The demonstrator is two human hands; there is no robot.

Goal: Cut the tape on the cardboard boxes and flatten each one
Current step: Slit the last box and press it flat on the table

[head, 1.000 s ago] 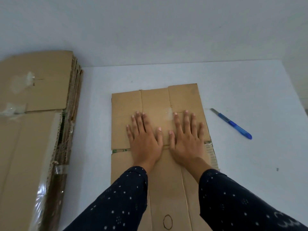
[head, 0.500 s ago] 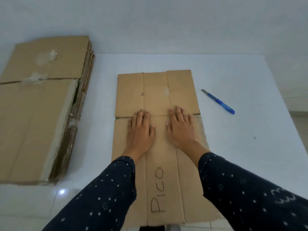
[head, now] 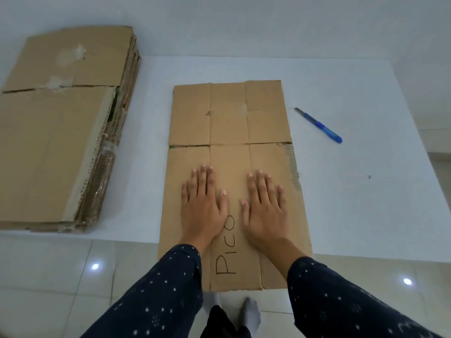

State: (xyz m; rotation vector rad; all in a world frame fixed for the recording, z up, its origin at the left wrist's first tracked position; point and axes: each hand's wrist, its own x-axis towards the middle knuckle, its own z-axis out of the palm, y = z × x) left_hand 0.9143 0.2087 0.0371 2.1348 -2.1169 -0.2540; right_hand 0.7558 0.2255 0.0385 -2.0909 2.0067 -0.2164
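Two hands were laid flat, fingers straight, nothing gripped: left hand (head: 202,206), right hand (head: 264,208) | flattened box (head: 229,113) was pressed beneath them on table (head: 366,191), long axis pointed away from body | cutter (head: 318,125) was left nearer right hand

cardboard stack (head: 61,132) blocks left, cutter (head: 319,125) right, table (head: 353,196) bare between

A flattened brown cardboard box (head: 229,132) marked "PICO" overhangs the table's near edge; a blue cutter (head: 319,125) lies to its right, a stack of flattened boxes (head: 61,132) to its left.
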